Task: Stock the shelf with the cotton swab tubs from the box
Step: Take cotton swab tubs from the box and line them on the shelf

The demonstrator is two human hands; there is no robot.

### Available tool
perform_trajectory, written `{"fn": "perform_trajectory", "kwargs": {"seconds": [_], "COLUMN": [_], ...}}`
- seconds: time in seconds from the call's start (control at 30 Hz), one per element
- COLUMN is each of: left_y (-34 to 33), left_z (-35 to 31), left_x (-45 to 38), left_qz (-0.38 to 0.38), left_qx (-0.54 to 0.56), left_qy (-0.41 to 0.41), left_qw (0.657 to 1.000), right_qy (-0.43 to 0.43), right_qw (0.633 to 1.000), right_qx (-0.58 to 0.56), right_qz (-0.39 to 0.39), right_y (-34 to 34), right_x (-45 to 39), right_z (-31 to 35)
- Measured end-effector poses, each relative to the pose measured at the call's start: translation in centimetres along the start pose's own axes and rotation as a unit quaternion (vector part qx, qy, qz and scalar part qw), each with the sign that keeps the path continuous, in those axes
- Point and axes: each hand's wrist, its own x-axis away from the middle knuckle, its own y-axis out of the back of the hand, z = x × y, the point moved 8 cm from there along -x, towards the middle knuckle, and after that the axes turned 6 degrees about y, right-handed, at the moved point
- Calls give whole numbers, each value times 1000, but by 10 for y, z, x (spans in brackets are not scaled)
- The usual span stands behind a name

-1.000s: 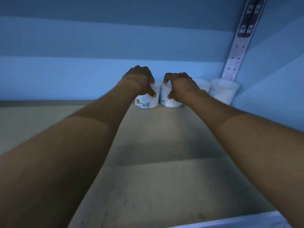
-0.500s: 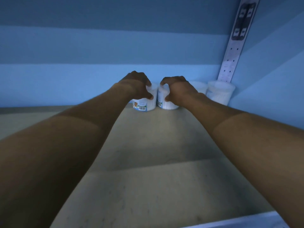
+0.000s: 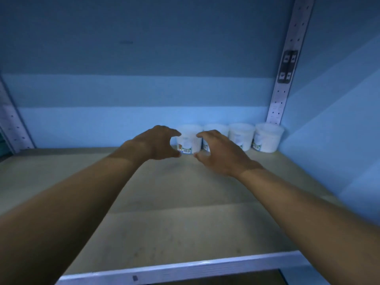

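- 4 cotton swab tubs (image 3: 189, 140) line the shelf (image 3: 164, 223) at centre-right.
- Likely light, rigid, smooth; grip round the sides.
- Left hand (image 3: 156, 144) and right hand (image 3: 219, 154): fingers spread, holding nothing.

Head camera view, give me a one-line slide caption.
Both hands open beside four white tubs lined along the back of the shelf.

From my feed I see two bare forearms, no sleeves reaching into view, no watch, bracelet or ring that I can make out. The left hand (image 3: 158, 144) enters from seven o'clock, the right hand (image 3: 221, 154) from four o'clock. No gloves; fingers (image 3: 172, 130) uncovered, nails too blurred to judge.
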Motion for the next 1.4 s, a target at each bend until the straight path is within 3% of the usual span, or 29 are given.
{"fn": "perform_trajectory", "kwargs": {"seconds": [0.17, 0.5, 1.07, 1.4], "left_y": [13, 27, -12, -55], "left_z": [15, -2, -5, -12], "left_x": [64, 167, 270, 312], "left_qz": [12, -29, -57, -95], "left_qx": [4, 21, 111, 123], "left_qy": [14, -30, -47, -55], "left_qw": [1000, 999, 991, 986], "right_qy": [9, 64, 20, 18], "right_qw": [999, 998, 997, 997], "right_qx": [2, -20, -39, 28], "right_qz": [39, 16, 59, 69], "right_y": [6, 17, -8, -56], "right_x": [42, 113, 228, 278], "right_z": [42, 111, 138, 142]}}
